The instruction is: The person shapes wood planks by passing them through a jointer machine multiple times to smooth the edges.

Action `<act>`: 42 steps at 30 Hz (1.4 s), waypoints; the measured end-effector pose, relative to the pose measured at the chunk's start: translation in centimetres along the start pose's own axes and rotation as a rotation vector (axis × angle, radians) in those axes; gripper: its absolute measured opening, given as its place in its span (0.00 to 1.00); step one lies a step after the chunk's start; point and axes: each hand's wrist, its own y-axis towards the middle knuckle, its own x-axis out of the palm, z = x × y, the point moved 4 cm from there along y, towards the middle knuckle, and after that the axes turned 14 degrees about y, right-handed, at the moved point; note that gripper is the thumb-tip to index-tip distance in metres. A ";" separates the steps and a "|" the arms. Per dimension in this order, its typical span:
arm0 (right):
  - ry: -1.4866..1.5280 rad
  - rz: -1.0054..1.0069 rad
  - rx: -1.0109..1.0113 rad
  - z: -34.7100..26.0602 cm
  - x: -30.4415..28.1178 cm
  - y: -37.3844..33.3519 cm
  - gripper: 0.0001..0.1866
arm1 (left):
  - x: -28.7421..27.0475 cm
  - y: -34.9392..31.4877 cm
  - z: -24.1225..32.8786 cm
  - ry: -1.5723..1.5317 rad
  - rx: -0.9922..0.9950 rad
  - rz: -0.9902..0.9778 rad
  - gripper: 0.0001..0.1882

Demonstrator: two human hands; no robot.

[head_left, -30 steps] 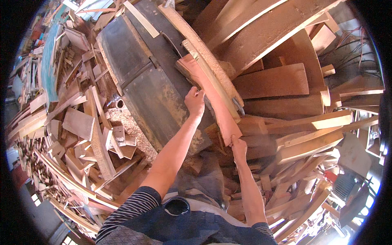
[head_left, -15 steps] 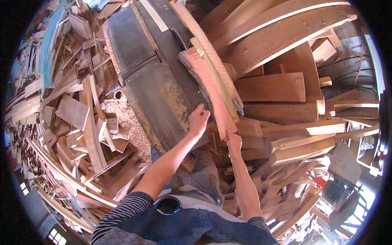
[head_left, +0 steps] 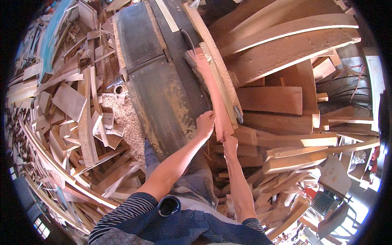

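Left hand (head_left: 205,124) has been brought closer to the near end of the reddish board (head_left: 220,108) since the earlier frame; the board seems to have been eased slightly forward, though the view has shifted too. At far left, wood scraps (head_left: 74,104) are heaped, then sawdust (head_left: 130,118) is spread beside the dark bench (head_left: 159,94). On the bench's far part a pale strip (head_left: 167,16) is laid, with a dark curved blade-like edge (head_left: 188,38) just beyond its near end. Left hand is kept narrow, fingers curled, at the board's left edge; whether anything is gripped cannot be told. The board is laid lengthwise along a yellowish batten (head_left: 219,83), its far end close to the blade-like edge. Its near end is pinched in the right hand (head_left: 230,143). Judged from this, an early stage is suggested: the board is lined up, but nearly all its length is left on the near side of that edge; whether any cut has been made cannot be told. Farther right, larger boards (head_left: 281,100) are stacked, and a grey ribbed motor (head_left: 322,202) is seen lower down.
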 end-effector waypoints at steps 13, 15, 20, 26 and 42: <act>0.010 -0.023 0.001 -1.0 0.7 1.1 0.24 | 1.0 -3.9 -2.3 -0.031 -0.075 -0.090 0.12; 0.013 -0.008 -0.036 -1.4 1.4 0.9 0.24 | 1.8 -4.7 -3.2 -0.057 -0.091 -0.090 0.12; 0.075 -0.037 -0.034 -2.3 3.1 0.7 0.25 | 2.2 -5.0 -4.0 -0.139 -0.143 -0.074 0.11; 0.004 -0.022 0.012 -2.3 2.7 1.5 0.25 | 0.3 -4.5 -1.6 0.001 -0.133 -0.047 0.13; -0.096 -0.063 0.042 -4.0 5.5 2.0 0.26 | 0.5 -2.0 -3.7 -0.105 -0.173 -0.005 0.14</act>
